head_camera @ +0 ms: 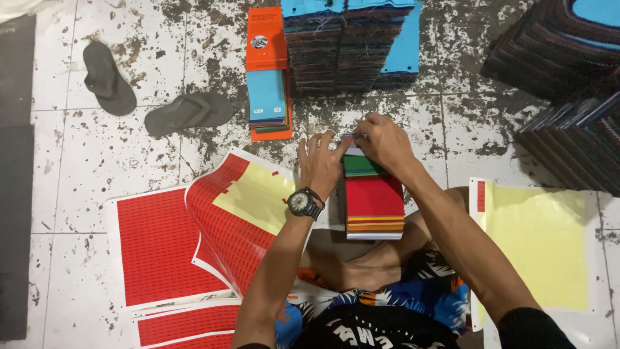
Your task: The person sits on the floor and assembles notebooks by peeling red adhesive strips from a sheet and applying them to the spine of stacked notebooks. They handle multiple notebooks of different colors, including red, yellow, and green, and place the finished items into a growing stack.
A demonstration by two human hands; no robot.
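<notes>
The right hand (382,141) pinched a small sticker at the top of the colour cloth stack (373,197) on the floor tiles, the left hand (321,163) lay spread beside it — pressing flat seemed next.

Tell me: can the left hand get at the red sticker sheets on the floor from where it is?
Probably yes. The left hand rests on the fabric swatch stack, and the curled red sticker sheets lie right beside its wrist with nothing between them.
</notes>
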